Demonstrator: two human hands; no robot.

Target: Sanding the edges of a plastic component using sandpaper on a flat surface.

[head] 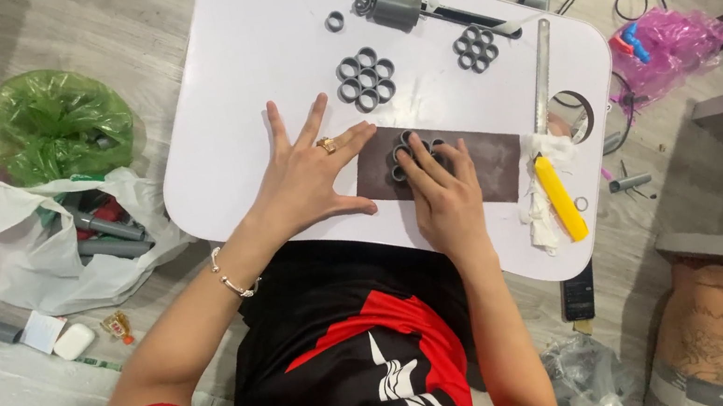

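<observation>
A brown sheet of sandpaper (493, 166) lies on the white lap table (262, 28). My left hand (306, 178) rests flat with fingers spread, its fingertips pinning the sheet's left end. My right hand (442, 192) presses down on a cluster of grey pipe rings (411, 151) that sits on the sheet; my fingers cover most of it. Two more glued ring clusters lie further back, a larger ring cluster (366, 80) and a smaller ring cluster (475, 48). A single loose ring (335, 21) lies near the far edge.
A grey pipe cutter (396, 10) and a metal ruler (540, 74) lie on the table. A yellow-handled tool (560, 196) lies on a white rag at the right. Plastic bags holding pipe pieces (74, 234) sit on the floor at left. Another person's leg (713, 323) is at lower right.
</observation>
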